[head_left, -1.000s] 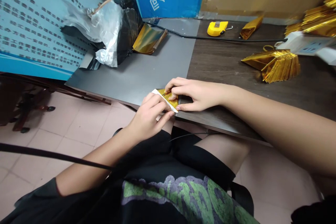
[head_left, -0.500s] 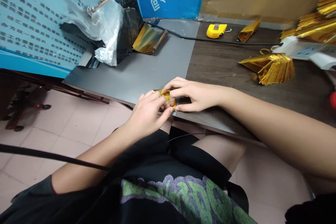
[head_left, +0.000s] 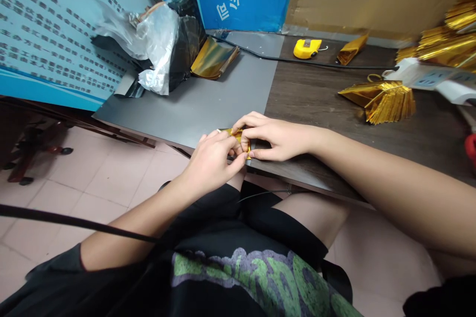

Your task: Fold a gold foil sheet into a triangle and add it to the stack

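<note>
A small folded piece of gold foil paper [head_left: 236, 134] lies at the near edge of the table [head_left: 320, 94]. My left hand [head_left: 211, 163] pinches it from the near side, fingers curled over it. My right hand [head_left: 277, 136] presses down on it from the right, with thumb and fingertips closed on the fold. Most of the paper is hidden under my fingers.
A grey mat [head_left: 208, 99] covers the table's left part. At the back left sit crumpled plastic bags [head_left: 156, 44] and a stack of gold sheets [head_left: 212, 58]. A yellow tape measure [head_left: 307, 48], a black cable [head_left: 316, 62], folded gold pieces [head_left: 383, 99] and a white power strip [head_left: 431, 79] lie further right.
The white underside of the paper, showing one second ago, is now folded under and hidden. Both hands have closed in tighter over the gold piece.
</note>
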A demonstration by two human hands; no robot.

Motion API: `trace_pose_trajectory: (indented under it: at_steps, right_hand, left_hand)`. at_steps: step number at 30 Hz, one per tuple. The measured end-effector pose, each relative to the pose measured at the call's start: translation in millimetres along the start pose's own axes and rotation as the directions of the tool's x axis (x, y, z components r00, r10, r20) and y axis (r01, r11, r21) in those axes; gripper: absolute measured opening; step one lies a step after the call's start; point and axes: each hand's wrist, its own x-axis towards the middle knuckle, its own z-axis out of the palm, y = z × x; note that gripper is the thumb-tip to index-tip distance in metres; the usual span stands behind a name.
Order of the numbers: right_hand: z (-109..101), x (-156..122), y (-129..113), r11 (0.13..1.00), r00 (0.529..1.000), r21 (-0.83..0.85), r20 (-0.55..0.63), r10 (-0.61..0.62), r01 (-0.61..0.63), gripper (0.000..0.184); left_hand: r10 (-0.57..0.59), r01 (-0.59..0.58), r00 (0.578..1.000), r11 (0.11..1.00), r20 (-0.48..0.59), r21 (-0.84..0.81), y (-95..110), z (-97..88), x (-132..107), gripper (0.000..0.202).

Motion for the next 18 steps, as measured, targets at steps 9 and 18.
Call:
trace_pose_trajectory:
  at_steps: [9, 18]
  right_hand:
    - [0.8, -0.6, -0.6, 1.0, 1.0, 0.002, -0.004, -0.004, 0.004, 0.005]
    - [0.9, 0.1, 0.0, 1.0, 1.0, 0.006, -0.007, -0.001, 0.001, 0.004]
  left_hand:
    - [0.0, 0.0, 1.0, 1.0, -0.014, -0.03, -0.3, 1.2, -0.2, 0.019]
    - [0.04, -0.042, 0.999, 0.996, -0.018, -0.078, -3.0, 2.1, -3.2, 0.018]
